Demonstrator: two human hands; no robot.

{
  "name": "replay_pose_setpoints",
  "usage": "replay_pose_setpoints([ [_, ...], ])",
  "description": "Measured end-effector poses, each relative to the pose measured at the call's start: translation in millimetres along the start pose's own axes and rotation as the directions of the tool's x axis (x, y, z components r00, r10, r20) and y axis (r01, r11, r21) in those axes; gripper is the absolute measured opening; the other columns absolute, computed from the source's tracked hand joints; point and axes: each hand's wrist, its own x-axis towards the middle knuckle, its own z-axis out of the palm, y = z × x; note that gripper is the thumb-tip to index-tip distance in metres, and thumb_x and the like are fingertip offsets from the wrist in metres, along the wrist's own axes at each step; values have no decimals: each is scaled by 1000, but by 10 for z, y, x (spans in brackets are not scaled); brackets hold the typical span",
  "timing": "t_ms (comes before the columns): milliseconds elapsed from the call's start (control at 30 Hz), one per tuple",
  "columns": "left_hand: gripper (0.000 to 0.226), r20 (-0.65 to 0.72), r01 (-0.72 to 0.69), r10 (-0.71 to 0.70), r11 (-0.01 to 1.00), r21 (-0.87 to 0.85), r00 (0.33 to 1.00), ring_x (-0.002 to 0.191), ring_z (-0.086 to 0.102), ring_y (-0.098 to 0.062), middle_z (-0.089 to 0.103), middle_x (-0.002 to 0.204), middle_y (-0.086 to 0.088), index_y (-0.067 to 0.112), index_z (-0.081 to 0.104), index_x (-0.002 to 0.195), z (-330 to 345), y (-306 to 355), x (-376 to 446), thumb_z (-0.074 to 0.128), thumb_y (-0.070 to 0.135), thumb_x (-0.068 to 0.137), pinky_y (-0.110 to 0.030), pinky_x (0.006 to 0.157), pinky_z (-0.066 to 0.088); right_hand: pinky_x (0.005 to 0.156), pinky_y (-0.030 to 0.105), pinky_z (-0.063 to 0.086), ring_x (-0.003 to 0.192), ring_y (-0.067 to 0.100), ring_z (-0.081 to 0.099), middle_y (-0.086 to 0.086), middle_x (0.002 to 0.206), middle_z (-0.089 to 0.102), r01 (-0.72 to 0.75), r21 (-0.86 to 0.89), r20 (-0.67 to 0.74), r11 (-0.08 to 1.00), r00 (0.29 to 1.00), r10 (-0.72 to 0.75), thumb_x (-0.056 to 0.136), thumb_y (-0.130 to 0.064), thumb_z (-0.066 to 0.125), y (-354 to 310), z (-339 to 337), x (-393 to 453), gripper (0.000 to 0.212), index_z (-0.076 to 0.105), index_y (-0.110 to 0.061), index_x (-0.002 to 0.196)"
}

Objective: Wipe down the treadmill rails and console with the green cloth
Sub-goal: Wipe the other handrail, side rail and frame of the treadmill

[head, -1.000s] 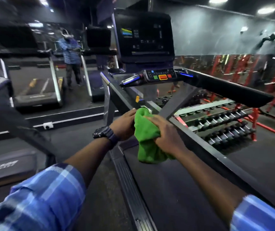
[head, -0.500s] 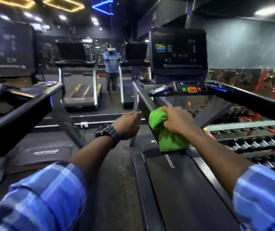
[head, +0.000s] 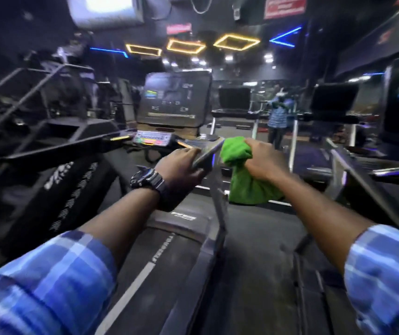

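My right hand (head: 264,159) grips the bunched green cloth (head: 244,175), which hangs down beside the end of a treadmill rail (head: 205,153). My left hand (head: 181,165), with a black watch on its wrist, holds that rail end from the left, fingers curled around it. Beyond the rail sit the treadmill's console screen (head: 174,100) and its button panel (head: 151,140). The treadmill's other rail (head: 56,148) runs along the left. The view is blurred by motion.
The treadmill belt (head: 169,274) lies below my arms. Another treadmill (head: 362,170) stands to the right with its own dark screen. A mirror ahead shows a person in a blue shirt (head: 278,117). Dark gym equipment (head: 36,97) fills the left side.
The view has swung left onto a neighbouring treadmill. My left hand, which was free, now holds the rail end. My right hand has carried the cloth up beside that rail.
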Motion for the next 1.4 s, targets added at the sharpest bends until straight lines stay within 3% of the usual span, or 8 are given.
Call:
replay_pose_setpoints([
  [333, 37, 215, 333, -340, 940, 69, 916, 118, 54, -32, 56, 129, -13, 7, 55, 120, 555, -909, -713, 53, 24, 88, -36, 94, 43, 103, 42, 45, 126, 33, 50, 9, 139, 50, 184, 189, 266, 965, 936, -230, 77, -11, 54, -1004, 1615, 361, 65, 44, -25, 140],
  [533, 20, 17, 521, -521, 852, -55, 853, 97, 60, -37, 63, 104, -13, 9, 56, 94, 868, -960, -604, 55, 21, 78, -38, 76, 45, 112, 39, 35, 132, 28, 44, 6, 140, 51, 208, 379, 238, 902, 920, -312, 71, -36, 57, -993, 2280, 575, 70, 47, -20, 139],
  [700, 63, -31, 609, -655, 718, -338, 755, 93, 69, -16, 71, 101, 2, 28, 51, 118, 975, -1063, -659, 65, 50, 61, -35, 82, 56, 105, 46, 36, 119, 29, 55, 5, 121, 66, 327, 236, 198, 915, 906, -375, 78, -61, 51, -940, 2481, 988, 51, 66, -27, 113],
  [833, 97, 4, 632, -687, 667, -395, 727, 102, 67, -19, 70, 108, -2, 26, 27, 138, 970, -1021, -630, 74, 44, 55, -41, 88, 55, 92, 43, 40, 112, 34, 61, 13, 123, 66, 396, 87, 418, 914, 818, -394, 81, -72, 35, -1138, 2402, 1318, 68, 67, -22, 114],
  [967, 80, -87, 644, -741, 629, -436, 665, 98, 67, -22, 68, 105, -4, 23, 32, 134, 958, -973, -628, 73, 21, 65, -36, 88, 53, 91, 40, 47, 108, 30, 63, 5, 116, 69, 564, 438, 137, 700, 728, -672, 77, -56, 43, -1007, 2486, 873, 54, 69, -25, 112],
  [1067, 71, -100, 651, -688, 717, -248, 719, 96, 68, -30, 70, 103, -6, 26, 35, 131, 938, -964, -627, 65, 28, 66, -42, 83, 54, 110, 39, 33, 121, 25, 54, 6, 129, 63, 622, 578, -29, 529, 663, -748, 71, -42, 48, -580, 2631, 846, 64, 63, -14, 127],
  [1267, 34, -86, 510, -503, 855, 93, 860, 95, 60, -30, 61, 104, -9, 10, 57, 107, 870, -866, -578, 60, 22, 76, -36, 81, 48, 82, 40, 44, 99, 37, 62, 12, 103, 71, 353, 331, 85, 875, 912, -401, 77, -53, 44, -953, 2552, 1172, 47, 69, -22, 102],
  [1400, 36, 19, 360, -372, 908, 217, 928, 89, 57, -33, 57, 99, -15, 3, 58, 98, 886, -832, -599, 53, 26, 71, -42, 82, 50, 106, 45, 38, 117, 31, 57, 8, 122, 66, 399, 664, -144, 632, 898, -416, 80, -40, 48, -795, 2827, 587, 50, 63, -17, 121],
])
